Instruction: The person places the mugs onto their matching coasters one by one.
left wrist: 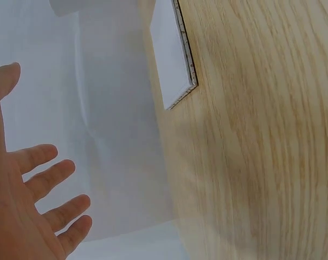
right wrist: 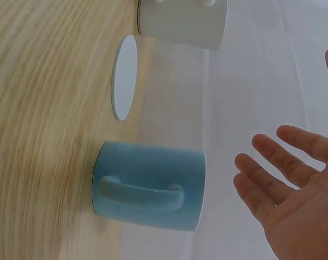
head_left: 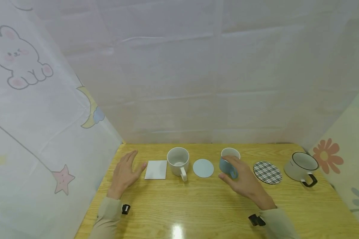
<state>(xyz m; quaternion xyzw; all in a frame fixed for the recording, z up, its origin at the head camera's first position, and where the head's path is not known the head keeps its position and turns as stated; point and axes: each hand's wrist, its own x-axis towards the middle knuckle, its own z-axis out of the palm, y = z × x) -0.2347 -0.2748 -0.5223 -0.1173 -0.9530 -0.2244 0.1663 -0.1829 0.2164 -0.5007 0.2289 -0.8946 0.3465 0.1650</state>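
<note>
My left hand (head_left: 124, 174) hovers over the table's left side with fingers spread, just left of a white square coaster (head_left: 156, 170). In the left wrist view that hand (left wrist: 33, 200) holds nothing. My right hand (head_left: 242, 177) is above and in front of a blue mug (head_left: 225, 166), partly covering it in the head view. The right wrist view shows a gap between the fingers (right wrist: 294, 162) and the blue mug (right wrist: 147, 187), whose handle faces me. A white mug (head_left: 178, 161) stands between the square coaster and a pale blue round coaster (head_left: 203, 168).
On the right lie a black-and-white checked round coaster (head_left: 267, 172) and a white mug with a black rim and handle (head_left: 300, 166). The wooden table (head_left: 179, 199) meets pale hanging sheets (head_left: 197, 83) at the back and sides.
</note>
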